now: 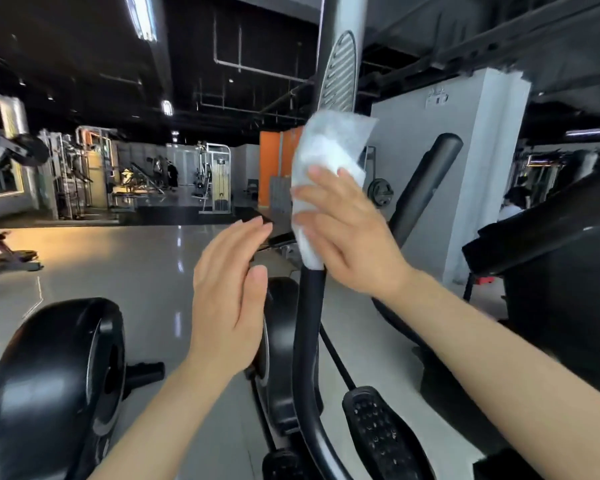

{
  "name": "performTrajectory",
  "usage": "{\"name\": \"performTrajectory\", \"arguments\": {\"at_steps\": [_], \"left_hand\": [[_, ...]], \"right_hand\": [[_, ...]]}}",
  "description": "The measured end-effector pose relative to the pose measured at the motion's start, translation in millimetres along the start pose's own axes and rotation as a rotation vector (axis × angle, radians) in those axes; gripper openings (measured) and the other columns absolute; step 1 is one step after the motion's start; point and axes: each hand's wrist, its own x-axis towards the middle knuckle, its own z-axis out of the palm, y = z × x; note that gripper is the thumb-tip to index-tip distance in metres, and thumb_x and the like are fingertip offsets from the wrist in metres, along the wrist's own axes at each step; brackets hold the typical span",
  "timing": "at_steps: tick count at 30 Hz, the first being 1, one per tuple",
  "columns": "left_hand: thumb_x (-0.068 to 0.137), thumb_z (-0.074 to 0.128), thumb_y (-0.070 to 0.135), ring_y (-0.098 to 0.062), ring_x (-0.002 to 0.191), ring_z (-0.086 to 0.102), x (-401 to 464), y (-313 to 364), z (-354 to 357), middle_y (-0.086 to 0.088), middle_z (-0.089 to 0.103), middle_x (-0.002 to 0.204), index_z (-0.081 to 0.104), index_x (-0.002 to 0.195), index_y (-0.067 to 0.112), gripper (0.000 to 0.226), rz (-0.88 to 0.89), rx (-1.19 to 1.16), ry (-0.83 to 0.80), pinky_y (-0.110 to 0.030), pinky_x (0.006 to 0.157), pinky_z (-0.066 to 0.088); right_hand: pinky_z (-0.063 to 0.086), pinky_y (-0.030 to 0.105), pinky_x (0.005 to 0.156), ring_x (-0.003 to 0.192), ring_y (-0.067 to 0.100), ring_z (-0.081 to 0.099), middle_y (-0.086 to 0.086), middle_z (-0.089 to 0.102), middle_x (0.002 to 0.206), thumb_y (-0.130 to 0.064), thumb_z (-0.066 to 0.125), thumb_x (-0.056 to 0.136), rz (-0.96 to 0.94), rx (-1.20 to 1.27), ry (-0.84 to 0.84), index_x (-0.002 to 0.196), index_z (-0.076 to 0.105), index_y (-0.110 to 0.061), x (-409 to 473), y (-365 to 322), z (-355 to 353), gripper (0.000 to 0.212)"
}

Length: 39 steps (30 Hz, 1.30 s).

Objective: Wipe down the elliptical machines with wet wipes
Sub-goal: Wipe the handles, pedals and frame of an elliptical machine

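A right hand (pixel 347 233) presses a white wet wipe (pixel 326 164) flat-fingered against the upright handlebar (pixel 310 306) of a black elliptical machine (pixel 59 382) in a gym. The left hand (pixel 227 299) hovers just beside the bar, fingers straight, holding nothing.

Glossy grey floor (pixel 146 271) carries elliptical machines (pixel 59 382), weight bench (pixel 7 251).
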Motion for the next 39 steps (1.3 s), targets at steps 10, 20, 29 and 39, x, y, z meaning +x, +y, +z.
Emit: {"name": "performTrajectory", "arguments": {"at_steps": [10,20,29,39], "left_hand": [[0.102,0.032,0.040,0.002,0.135,0.037,70,19,6,0.020,0.042,0.142,0.039,0.138,0.034,0.036,0.021,-0.157,0.045,-0.018,0.113,0.028],[0.101,0.034,0.046,0.013,0.129,0.038,151,34,-4,0.033,0.035,0.140,0.032,0.137,0.049,0.036,0.012,-0.217,0.053,0.000,0.099,0.029],[0.095,0.033,0.045,0.029,0.110,0.038,180,44,-5,0.023,0.039,0.137,0.037,0.135,0.040,0.041,-0.036,-0.245,0.041,0.008,0.084,0.028],[0.106,0.033,0.037,0.007,0.131,0.041,255,74,10,0.018,0.038,0.150,0.032,0.149,0.037,0.043,-0.084,-0.426,0.007,-0.028,0.115,0.033]], "right_hand": [[0.026,0.048,0.119,0.144,0.030,0.030,0.016,0.041,0.149,-0.019,0.054,0.099,0.026,0.065,0.073,0.135,0.054,0.001,17,15,-1,0.042],[-0.005,0.003,0.109,0.151,0.024,0.000,0.010,0.011,0.163,-0.022,0.046,0.101,0.235,0.100,0.261,0.148,0.040,-0.012,163,69,-46,0.049],[-0.002,0.020,0.120,0.149,0.010,-0.005,0.000,0.008,0.161,-0.025,0.032,0.104,0.179,0.240,0.246,0.152,0.024,-0.008,131,62,-36,0.052],[0.037,0.019,0.079,0.086,0.005,0.049,-0.008,0.061,0.091,-0.035,0.042,0.101,0.431,0.226,0.288,0.091,0.065,-0.012,288,127,-127,0.034]]}}
